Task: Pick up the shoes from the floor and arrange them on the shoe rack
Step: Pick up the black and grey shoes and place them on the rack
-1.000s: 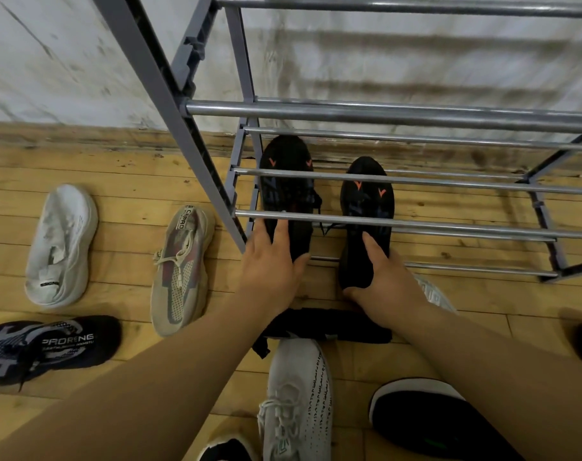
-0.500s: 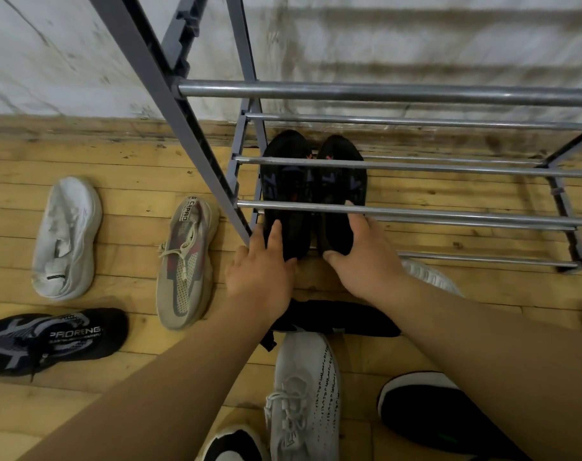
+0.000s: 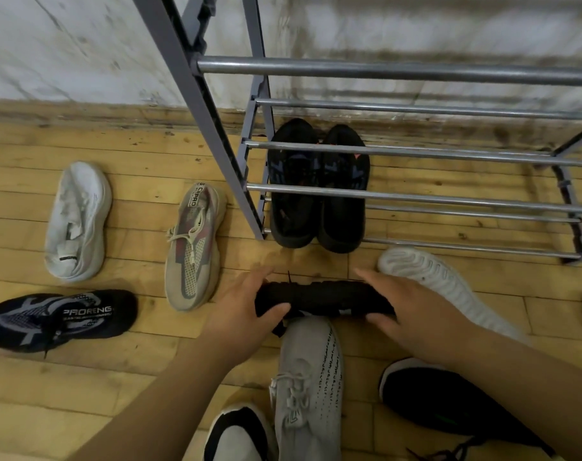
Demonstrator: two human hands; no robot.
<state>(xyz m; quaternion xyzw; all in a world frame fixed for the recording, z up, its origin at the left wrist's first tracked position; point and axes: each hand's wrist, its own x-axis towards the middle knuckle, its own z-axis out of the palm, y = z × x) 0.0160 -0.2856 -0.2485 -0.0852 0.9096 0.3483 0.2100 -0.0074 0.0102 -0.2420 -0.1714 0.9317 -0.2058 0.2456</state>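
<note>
Where two rest racked, eight loose.

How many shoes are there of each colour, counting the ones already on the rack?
Black: 5 (left rack shoe, right rack shoe, held black shoe, PRORENG shoe, white-soled black shoe)
White or pale grey: 3 (white shoe, upturned white shoe, grey knit shoe)
Beige: 1 (beige shoe)
Black-and-white: 1 (black-and-white shoe)
Total: 10

Two black shoes (image 3: 318, 188) side by side on the lowest tier of the grey shoe rack (image 3: 399, 197), toes to the wall. Nearer, left hand (image 3: 246, 307) and right hand (image 3: 419, 307) gripping the ends of a black shoe (image 3: 323, 299) lying crosswise on the wooden floor (image 3: 143, 361), other shoes scattered around.
</note>
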